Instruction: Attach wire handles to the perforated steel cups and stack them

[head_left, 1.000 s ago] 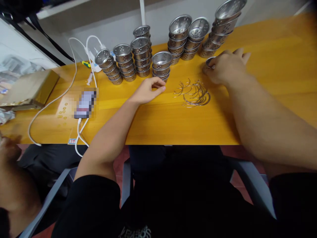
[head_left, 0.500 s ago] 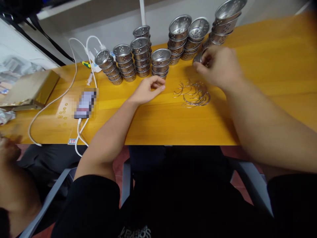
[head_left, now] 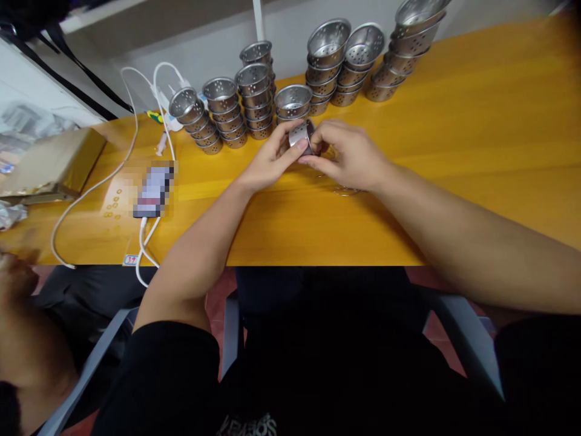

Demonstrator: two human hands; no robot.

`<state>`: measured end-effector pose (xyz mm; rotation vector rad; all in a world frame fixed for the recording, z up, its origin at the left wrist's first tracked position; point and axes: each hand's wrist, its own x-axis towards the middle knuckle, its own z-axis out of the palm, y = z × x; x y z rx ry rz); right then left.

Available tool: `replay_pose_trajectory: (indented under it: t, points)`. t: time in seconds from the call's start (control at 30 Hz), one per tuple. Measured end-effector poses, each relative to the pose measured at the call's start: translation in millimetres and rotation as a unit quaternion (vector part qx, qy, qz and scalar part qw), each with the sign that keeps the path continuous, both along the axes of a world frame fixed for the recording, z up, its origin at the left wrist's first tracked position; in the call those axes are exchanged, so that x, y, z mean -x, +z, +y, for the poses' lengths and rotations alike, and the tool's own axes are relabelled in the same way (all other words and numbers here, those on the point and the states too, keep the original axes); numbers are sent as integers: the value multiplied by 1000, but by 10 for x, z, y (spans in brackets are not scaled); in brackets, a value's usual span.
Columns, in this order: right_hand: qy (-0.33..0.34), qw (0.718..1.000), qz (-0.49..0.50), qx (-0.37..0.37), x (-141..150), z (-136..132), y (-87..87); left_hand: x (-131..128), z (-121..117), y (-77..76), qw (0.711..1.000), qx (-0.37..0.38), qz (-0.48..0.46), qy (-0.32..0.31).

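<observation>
A small perforated metal strainer cup (head_left: 298,135) lies tilted on its side between my hands, above the table. My left hand (head_left: 269,160) grips its left end, thumb in front and fingers behind. My right hand (head_left: 351,152) is closed at the cup's right rim, fingertips against it. Thin curved metal wires (head_left: 348,192) lie on the table, mostly hidden under my right hand. Just behind the held cup stands a short stack of strainer cups (head_left: 293,99), its lower part covered by my left hand.
Taller stacks of strainer cups (head_left: 255,85) line the back of the table (head_left: 308,236), some leaning at the right (head_left: 411,45). To the left are a phone (head_left: 154,189), white cables (head_left: 131,148), small yellow rings (head_left: 115,204) and a cardboard box (head_left: 54,163). A person's arm (head_left: 27,327) shows at far left.
My right hand has brought a strainer cup leftward from beside the right-hand stacks to my left hand. My left hand, holding nothing before, has closed on it. The view has shifted slightly.
</observation>
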<state>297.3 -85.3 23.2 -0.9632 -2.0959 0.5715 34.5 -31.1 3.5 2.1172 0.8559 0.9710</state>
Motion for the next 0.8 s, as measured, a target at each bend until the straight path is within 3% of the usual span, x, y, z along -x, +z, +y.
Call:
replay_pose_trajectory:
  t: [0.23,0.6,0.8]
  points:
    - [23,999,12,-30,-65,65,0,-17,20,-98,998,44,-34,3]
    - [-10,1000,6,28,-161,144,-75,56,29,-16,995,89,-40,16]
    - [20,998,35,38,-195,212,-135,49,18,-5,994,96,-43,-10]
